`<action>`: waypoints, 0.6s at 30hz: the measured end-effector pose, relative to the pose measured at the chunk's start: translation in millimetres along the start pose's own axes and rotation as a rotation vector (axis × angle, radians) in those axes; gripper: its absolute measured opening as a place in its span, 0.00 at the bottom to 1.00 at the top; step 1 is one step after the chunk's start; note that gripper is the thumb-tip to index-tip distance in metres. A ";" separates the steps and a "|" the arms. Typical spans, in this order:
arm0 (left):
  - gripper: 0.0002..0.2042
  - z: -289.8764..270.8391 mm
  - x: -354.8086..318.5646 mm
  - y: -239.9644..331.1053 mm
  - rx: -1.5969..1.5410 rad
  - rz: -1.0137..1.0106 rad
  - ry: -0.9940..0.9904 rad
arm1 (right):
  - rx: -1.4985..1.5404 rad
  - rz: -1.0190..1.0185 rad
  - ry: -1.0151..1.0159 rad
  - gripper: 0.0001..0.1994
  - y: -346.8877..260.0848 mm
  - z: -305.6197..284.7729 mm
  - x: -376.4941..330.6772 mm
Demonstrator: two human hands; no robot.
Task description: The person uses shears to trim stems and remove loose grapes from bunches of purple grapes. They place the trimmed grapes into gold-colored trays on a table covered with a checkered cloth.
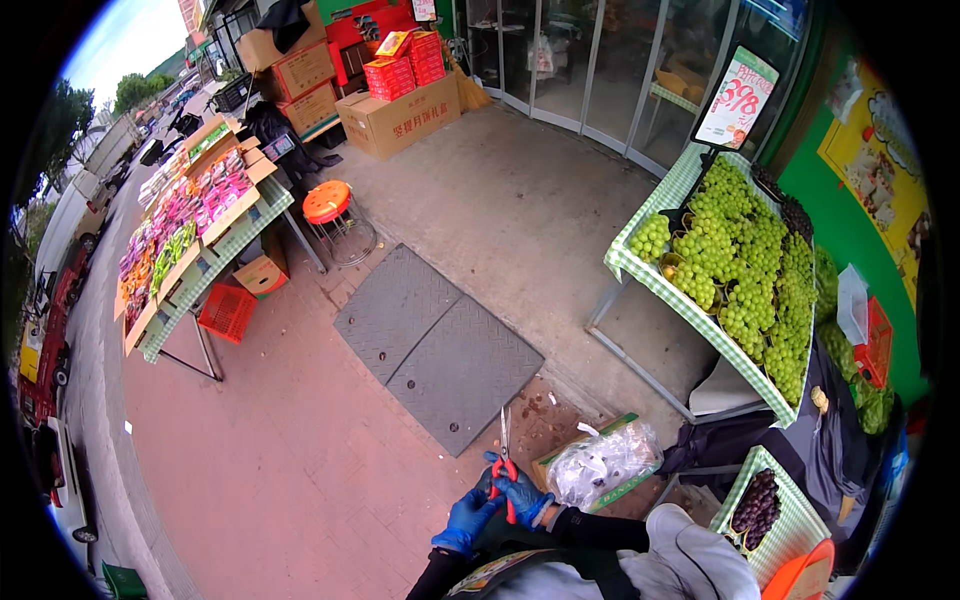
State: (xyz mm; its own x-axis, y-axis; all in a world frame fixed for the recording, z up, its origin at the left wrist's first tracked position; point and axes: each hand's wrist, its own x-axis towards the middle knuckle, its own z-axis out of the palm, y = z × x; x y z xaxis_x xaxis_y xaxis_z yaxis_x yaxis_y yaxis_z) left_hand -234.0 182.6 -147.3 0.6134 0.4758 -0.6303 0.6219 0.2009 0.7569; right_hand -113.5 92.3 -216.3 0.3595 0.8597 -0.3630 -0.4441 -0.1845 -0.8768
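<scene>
A pair of scissors (pixel 505 438) with red handles points away from me, its metal blades standing slightly apart. Both my hands wear blue gloves and meet at the handles. My right hand (pixel 524 497) is closed around the red handles from the right. From the left, my left hand (pixel 468 520) presses its bent fingers against the same handles. Just right of my hands, an open carton (pixel 632 484) holds clear plastic bags (pixel 596 466). Its rim comes close to my right wrist.
Green grapes (pixel 745 265) cover a table with a checked cloth (pixel 625 262) on the right. Dark grapes (pixel 757 508) lie on a smaller stand nearby. Grey ramp plates (pixel 430 345) lie ahead. At left stand a fruit table (pixel 220 253), an orange stool (pixel 327 202) and a red crate (pixel 228 312).
</scene>
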 end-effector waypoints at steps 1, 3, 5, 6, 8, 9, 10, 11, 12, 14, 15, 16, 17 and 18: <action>0.10 -2.5 15.6 4.8 -0.010 0.021 -0.006 | -0.002 -0.010 0.051 0.18 -18.7 5.7 4.1; 0.11 -2.7 52.5 -1.6 -0.035 0.068 -0.022 | -0.012 -0.032 0.158 0.25 -54.6 12.2 15.0; 0.16 -2.8 100.3 1.5 -0.061 0.098 -0.112 | -0.224 -0.172 0.165 0.23 -61.2 -11.4 42.6; 0.16 -5.7 118.2 20.1 -0.051 0.118 -0.123 | -0.228 -0.165 0.179 0.22 -66.6 -18.9 60.4; 0.16 -5.9 157.4 61.0 -0.037 0.073 -0.149 | -0.304 -0.360 0.284 0.23 -80.0 -34.5 100.6; 0.16 -12.1 181.1 79.4 -0.037 0.147 -0.131 | -0.343 -0.391 0.319 0.20 -87.6 -39.2 127.5; 0.16 -11.5 205.4 103.7 -0.054 0.235 -0.129 | -0.406 -0.423 0.364 0.18 -105.1 -52.1 149.6; 0.16 -14.0 229.6 125.5 -0.073 0.324 -0.129 | -0.470 -0.454 0.412 0.16 -120.4 -63.8 172.7; 0.17 -22.2 255.1 141.6 0.189 0.199 -0.138 | -0.391 -0.433 0.419 0.24 -135.1 -65.8 191.9; 0.16 -27.4 300.3 189.6 -0.018 0.269 -0.174 | -0.478 -0.439 0.393 0.29 -186.1 -85.3 229.8; 0.15 -34.2 311.5 215.0 -0.116 0.291 -0.192 | -0.483 -0.472 0.396 0.29 -218.3 -90.5 244.4; 0.13 -45.4 322.9 241.3 -0.160 0.195 -0.194 | -0.442 -0.465 0.364 0.29 -248.1 -92.6 259.6; 0.12 -49.6 331.0 273.9 -0.146 0.208 -0.197 | -0.423 -0.468 0.354 0.29 -280.3 -101.8 269.3; 0.11 -54.7 339.4 299.6 -0.144 0.214 -0.186 | -0.407 -0.463 0.324 0.29 -307.0 -111.2 280.1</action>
State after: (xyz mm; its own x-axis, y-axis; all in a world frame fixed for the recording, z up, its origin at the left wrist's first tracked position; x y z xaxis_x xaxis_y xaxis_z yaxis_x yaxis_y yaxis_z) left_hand 133.9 451.2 -125.0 0.8099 0.3582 -0.4644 0.4017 0.2383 0.8842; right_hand 214.8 336.8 -83.9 0.6929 0.7188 0.0562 0.1338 -0.0515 -0.9897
